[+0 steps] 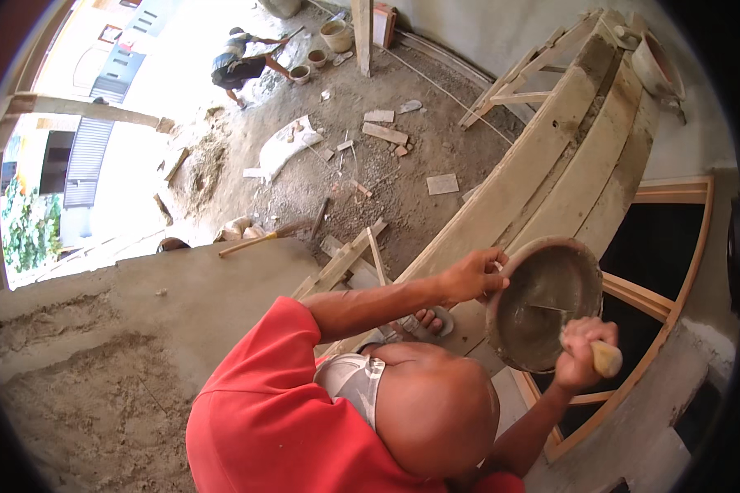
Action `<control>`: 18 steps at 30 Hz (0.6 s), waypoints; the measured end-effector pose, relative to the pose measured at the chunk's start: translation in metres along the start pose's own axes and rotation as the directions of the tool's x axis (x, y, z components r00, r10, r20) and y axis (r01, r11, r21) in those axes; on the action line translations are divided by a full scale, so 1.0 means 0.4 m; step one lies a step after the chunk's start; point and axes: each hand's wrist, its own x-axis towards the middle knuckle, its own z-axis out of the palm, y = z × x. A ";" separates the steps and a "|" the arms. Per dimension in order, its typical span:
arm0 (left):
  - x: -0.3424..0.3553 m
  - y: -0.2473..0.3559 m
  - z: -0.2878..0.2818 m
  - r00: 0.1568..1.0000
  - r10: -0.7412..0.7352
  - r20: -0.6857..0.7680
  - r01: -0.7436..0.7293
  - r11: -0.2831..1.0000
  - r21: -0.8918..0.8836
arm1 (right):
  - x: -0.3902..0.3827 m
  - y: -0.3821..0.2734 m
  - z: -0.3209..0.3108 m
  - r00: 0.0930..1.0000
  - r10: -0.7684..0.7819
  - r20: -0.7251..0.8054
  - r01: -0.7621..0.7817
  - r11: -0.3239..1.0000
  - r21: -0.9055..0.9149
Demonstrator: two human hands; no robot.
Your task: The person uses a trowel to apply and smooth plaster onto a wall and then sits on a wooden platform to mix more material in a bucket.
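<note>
Basin point(567, 261) at 4 o'clock of the view, over the planks point(569, 191); left hand point(473, 277), fingers curled, grips its rim at 10 o'clock; right hand point(585, 347), at its 5 o'clock, closed round a pale handle point(608, 360).

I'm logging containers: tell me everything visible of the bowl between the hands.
The bowl is round, smeared grey-brown, its material unclear. Its opening faces the camera; damp-looking grey mix coats the inside. It appears over the edge of the pale planks, its support hidden. The left hand grips its left rim; the right hand holds a tool reaching inside.
</note>
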 end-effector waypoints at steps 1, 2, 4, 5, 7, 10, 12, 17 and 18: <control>-0.003 0.009 0.020 1.000 -0.005 0.002 0.005 0.999 0.034 | -0.025 0.066 -0.028 0.998 0.044 -0.048 -0.045 0.999 -0.020; -0.004 0.015 0.036 1.000 -0.012 0.006 0.012 0.998 0.062 | -0.041 0.098 -0.054 0.991 0.090 -0.098 -0.095 0.995 -0.041; -0.012 -0.001 0.048 0.997 -0.063 -0.041 0.065 0.997 0.050 | -0.026 0.078 -0.073 0.991 0.118 -0.061 -0.129 0.967 -0.219; -0.036 -0.025 0.037 0.997 -0.053 -0.064 0.054 0.998 0.018 | -0.015 0.059 -0.043 0.991 0.129 0.035 -0.117 0.962 -0.247; -0.044 -0.015 0.029 0.998 -0.033 -0.062 0.031 0.999 -0.045 | 0.009 -0.015 -0.014 0.988 0.133 0.074 -0.135 0.991 0.011; -0.057 -0.020 0.041 0.998 -0.039 -0.050 0.035 0.996 -0.080 | 0.072 -0.114 -0.007 0.994 -0.112 -0.006 0.111 0.985 0.132; -0.048 -0.012 0.053 0.999 -0.021 -0.034 0.019 0.998 -0.055 | 0.125 -0.120 -0.029 0.966 -0.245 -0.085 0.259 0.935 0.244; -0.042 0.000 0.075 1.000 -0.020 -0.012 0.020 1.000 -0.008 | 0.162 0.128 -0.052 0.949 -0.150 -0.278 0.146 0.989 -0.035; -0.040 -0.003 0.070 1.000 0.001 -0.019 0.000 0.999 0.035 | 0.149 0.136 -0.059 0.959 -0.118 -0.259 0.125 0.992 0.012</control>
